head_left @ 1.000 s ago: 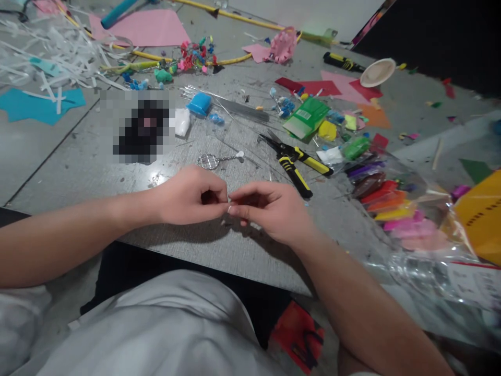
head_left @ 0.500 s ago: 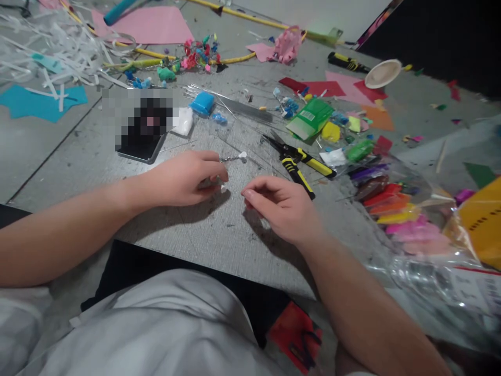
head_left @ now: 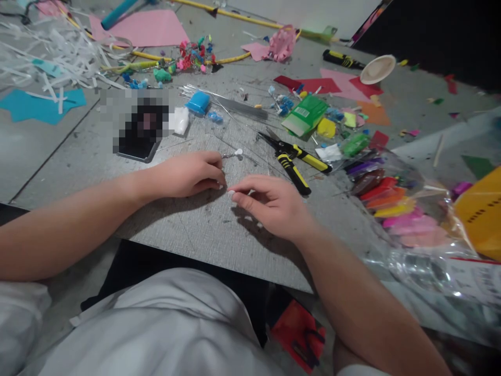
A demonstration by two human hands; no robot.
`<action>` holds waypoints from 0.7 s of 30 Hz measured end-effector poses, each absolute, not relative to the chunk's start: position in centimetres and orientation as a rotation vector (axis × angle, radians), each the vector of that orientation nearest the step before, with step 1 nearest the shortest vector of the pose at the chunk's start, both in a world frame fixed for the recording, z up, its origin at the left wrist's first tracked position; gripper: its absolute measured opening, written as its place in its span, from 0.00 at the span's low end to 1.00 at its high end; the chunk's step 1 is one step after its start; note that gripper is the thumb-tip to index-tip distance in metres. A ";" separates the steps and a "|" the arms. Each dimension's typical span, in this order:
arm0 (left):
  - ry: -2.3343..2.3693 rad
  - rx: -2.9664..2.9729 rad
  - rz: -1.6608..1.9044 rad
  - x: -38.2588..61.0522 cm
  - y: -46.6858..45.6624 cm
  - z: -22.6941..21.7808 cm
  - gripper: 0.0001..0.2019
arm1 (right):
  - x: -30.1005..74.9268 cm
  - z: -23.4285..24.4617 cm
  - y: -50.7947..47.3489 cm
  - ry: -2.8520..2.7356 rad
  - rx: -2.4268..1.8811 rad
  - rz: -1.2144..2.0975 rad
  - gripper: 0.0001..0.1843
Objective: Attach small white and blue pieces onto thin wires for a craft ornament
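Note:
My left hand [head_left: 198, 175] is closed in a pinch over the grey table, fingers curled. A short twisted wire [head_left: 228, 155] sticks out past its knuckles, tipped with a small white blob [head_left: 238, 152] that looks like modelling clay. Close to its fingertips, my right hand [head_left: 274, 204] pinches a tiny white piece [head_left: 231, 194], also clay-like, between thumb and forefinger. Beyond the right hand lie black-and-yellow pliers [head_left: 291, 159], handles spread. Past the left hand are a phone [head_left: 136, 143], partly blurred out, a white clay packet [head_left: 180, 121] and a blue one [head_left: 198, 103].
Thin wires [head_left: 238, 107] lie mid-table. A green packet [head_left: 306, 115] and colourful clay packs in a clear bag [head_left: 415, 209] are on the right. White paper strips [head_left: 58, 47], a yellow hoop [head_left: 235, 57], pink paper [head_left: 141, 28] and a pale round dish [head_left: 378, 69] lie farther back.
My right hand has moved left, up close to the left fingertips. The white piece in its pinch now shows. The left fingers have drawn closer together.

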State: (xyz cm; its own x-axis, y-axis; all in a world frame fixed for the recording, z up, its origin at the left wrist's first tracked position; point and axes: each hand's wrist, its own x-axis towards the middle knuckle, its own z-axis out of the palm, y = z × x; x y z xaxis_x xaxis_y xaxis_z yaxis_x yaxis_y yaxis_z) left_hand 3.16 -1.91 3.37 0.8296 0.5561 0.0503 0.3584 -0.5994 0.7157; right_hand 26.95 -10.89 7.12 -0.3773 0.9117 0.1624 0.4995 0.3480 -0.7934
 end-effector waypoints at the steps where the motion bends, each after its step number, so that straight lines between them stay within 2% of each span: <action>1: 0.662 2.250 0.359 3.1 -1.9 3.5 0.15 | 27.1 7.2 -10.9 -1.975 -1.228 0.857 0.07; 3: 0.659 2.193 0.412 2.9 -1.7 3.5 0.15 | 27.3 7.2 -10.9 -1.895 -1.244 0.795 0.09; 7: 0.497 2.043 0.663 2.4 -1.2 2.9 0.09 | 27.3 7.2 -11.4 -1.788 -1.257 0.598 0.10; 10: 0.367 1.883 0.743 2.5 -1.4 2.5 0.16 | 26.8 7.1 -11.9 -1.833 -1.190 0.462 0.14; 12: 0.311 1.790 0.736 2.8 -2.1 2.5 0.18 | 26.3 7.0 -12.3 -1.872 -1.157 0.349 0.18; 16: 0.257 1.700 0.706 3.4 -3.5 2.6 0.20 | 25.7 7.0 -12.9 -1.893 -1.161 0.178 0.14; 21: 0.281 1.682 0.710 3.6 -3.5 2.7 0.18 | 25.6 7.3 -13.0 -1.892 -1.189 0.149 0.13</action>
State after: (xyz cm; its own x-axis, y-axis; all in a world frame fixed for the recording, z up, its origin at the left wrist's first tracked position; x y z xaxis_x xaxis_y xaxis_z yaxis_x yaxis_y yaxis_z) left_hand 3.57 -3.55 2.68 0.7826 0.5460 0.2989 -0.1931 -0.2435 0.9505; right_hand 25.61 -13.02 7.28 -0.1629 0.7790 0.6054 0.6744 0.5358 -0.5080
